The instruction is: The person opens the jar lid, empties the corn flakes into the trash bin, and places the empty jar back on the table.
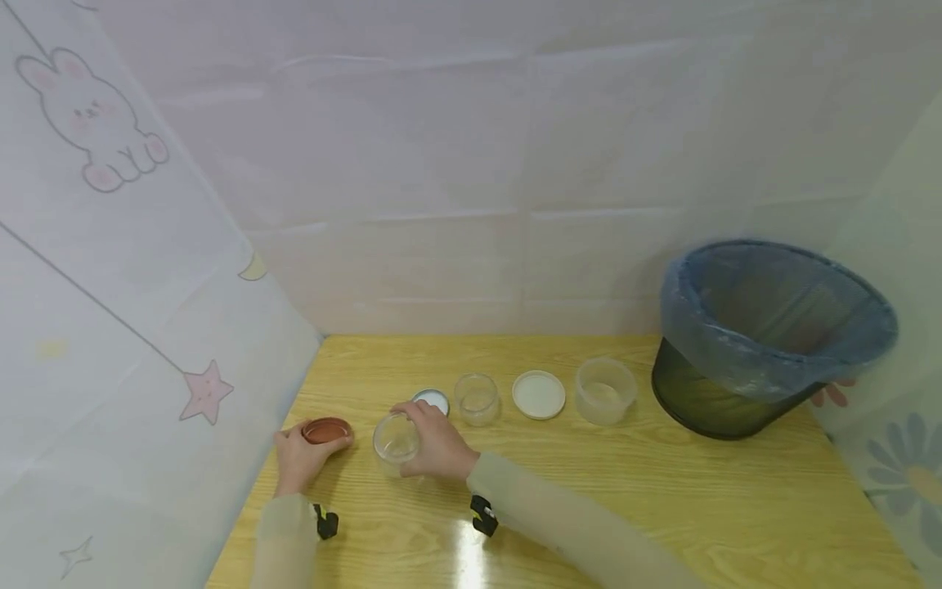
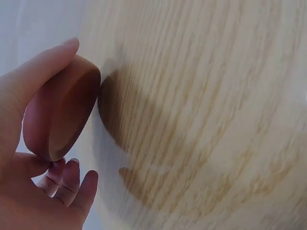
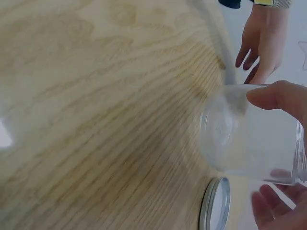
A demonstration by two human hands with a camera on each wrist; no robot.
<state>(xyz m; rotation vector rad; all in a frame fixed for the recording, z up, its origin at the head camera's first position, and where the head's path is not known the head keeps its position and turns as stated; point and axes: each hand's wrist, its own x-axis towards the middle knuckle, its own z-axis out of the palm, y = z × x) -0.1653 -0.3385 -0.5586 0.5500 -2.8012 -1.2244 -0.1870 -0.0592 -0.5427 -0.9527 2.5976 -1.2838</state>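
My left hand (image 1: 298, 458) pinches a reddish-brown round lid (image 1: 327, 430) between thumb and fingers, its hollow side facing up. In the left wrist view that lid (image 2: 64, 108) is tilted a little above the wood, casting a shadow. Just to the right, my right hand (image 1: 439, 446) grips a clear jar (image 1: 396, 439) round its side. Seen from the right wrist, the jar (image 3: 244, 136) is see-through, with its base towards the tabletop; whether it touches the wood I cannot tell. A silver-rimmed lid (image 3: 217, 203) lies beside it, partly hidden by my right hand in the head view.
Behind the hands on the wooden table (image 1: 625, 507) stand a small clear jar (image 1: 477, 401), a flat whitish lid (image 1: 539, 394) and a wide translucent tub (image 1: 605, 391). A black bin (image 1: 692, 397) with a blue bag stands at the right. Sheeted walls bound the back and left.
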